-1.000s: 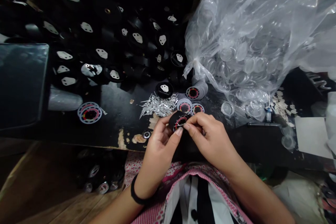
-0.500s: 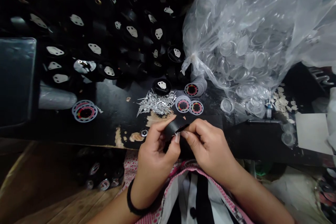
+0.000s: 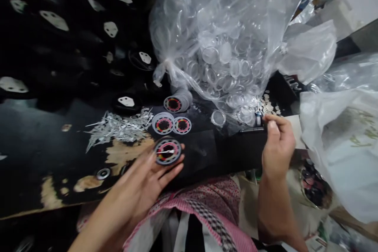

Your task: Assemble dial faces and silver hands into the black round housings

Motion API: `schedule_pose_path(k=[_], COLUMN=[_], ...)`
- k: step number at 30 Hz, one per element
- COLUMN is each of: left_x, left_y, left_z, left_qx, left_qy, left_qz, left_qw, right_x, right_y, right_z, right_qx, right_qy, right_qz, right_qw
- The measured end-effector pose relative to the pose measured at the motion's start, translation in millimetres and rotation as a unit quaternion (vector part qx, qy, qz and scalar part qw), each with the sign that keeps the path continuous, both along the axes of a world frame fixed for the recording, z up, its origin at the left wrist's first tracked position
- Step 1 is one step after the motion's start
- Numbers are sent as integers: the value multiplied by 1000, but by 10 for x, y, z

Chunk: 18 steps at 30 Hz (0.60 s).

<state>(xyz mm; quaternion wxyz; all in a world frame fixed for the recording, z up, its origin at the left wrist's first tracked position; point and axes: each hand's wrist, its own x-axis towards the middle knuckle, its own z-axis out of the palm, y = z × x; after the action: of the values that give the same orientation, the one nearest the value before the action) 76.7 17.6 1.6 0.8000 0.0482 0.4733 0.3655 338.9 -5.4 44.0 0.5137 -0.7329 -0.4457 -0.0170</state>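
Note:
My left hand (image 3: 147, 175) holds a round black gauge (image 3: 167, 151) with its dial turned up; a white needle lies across the dial. My right hand (image 3: 278, 145) is off to the right, fingers curled together beside a small upright blue-and-clear bottle (image 3: 258, 118). What is between those fingertips, if anything, is too small to make out. Beyond the gauge lie loose printed dial discs (image 3: 182, 125) and a leaning stack of dials (image 3: 173, 103). A pile of white needles (image 3: 118, 126) is left of them.
A clear plastic bag (image 3: 224, 39) full of transparent round covers fills the back; one loose cover (image 3: 218, 118) lies before it. Black housings with white plates (image 3: 126, 101) crowd the left. A metal ring (image 3: 103, 173) lies near the table's worn front edge. A white bag (image 3: 339, 138) stands right.
My right hand has left the gauge and moved right to the small bottle. My left hand has turned the gauge so its dial and needle show. The view has shifted right.

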Motion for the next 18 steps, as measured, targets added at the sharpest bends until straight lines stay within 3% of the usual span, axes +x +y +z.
schedule_pose_path(k=[2, 4, 7, 9, 12, 18], left_x=[82, 142, 168, 161, 158, 188], left_y=[-23, -25, -12, -7, -12, -6], left_z=[-18, -28, -54, -79, -91, 33], left_qx=[-42, -64, -56, -39, -8, 7], left_qy=[-50, -68, -68, -79, -102, -61], left_qz=[-33, -45, -48, -53, -68, -57], left_qw=[997, 995, 995, 995, 992, 997], right_x=[160, 111, -270, -598, -972, -1168], right_y=[37, 103, 177, 196, 209, 301], right_z=[-149, -244, -186, -77, 24, -3], right_qx=[-30, -3, 39, 18, -21, -46], right_qy=[103, 193, 281, 314, 308, 132], right_qz=[31, 73, 160, 254, 375, 485], right_qw=[994, 979, 946, 915, 874, 863])
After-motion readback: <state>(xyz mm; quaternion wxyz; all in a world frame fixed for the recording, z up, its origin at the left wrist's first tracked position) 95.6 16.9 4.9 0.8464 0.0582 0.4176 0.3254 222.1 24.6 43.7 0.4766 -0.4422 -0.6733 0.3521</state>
